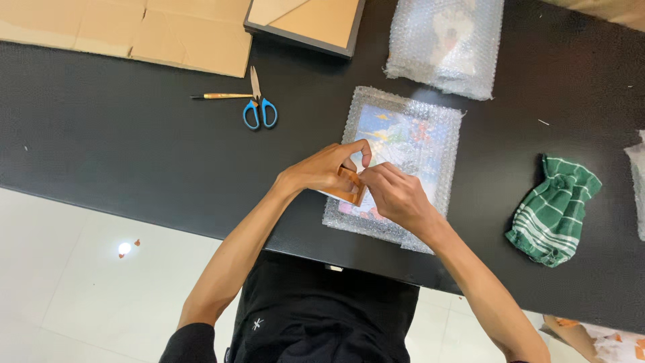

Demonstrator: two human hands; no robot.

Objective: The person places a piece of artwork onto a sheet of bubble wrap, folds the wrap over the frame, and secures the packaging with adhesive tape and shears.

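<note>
My left hand [329, 169] grips a brown roll of packing tape [353, 187], held on edge above a picture wrapped in bubble wrap [410, 141] that lies flat on the black table [134, 148]. My right hand [396, 195] meets the left at the roll, its fingertips pinched at the tape's edge. Both hands hover over the lower left part of the wrapped picture, whose colourful print shows through the plastic.
Blue-handled scissors [259, 107] and a thin wooden-handled tool [222, 96] lie to the upper left. Flattened cardboard [134, 30] and a grey framed board [309, 20] sit at the back. A second bubble-wrapped parcel [447, 44] is behind; a green striped cloth [554, 208] lies right.
</note>
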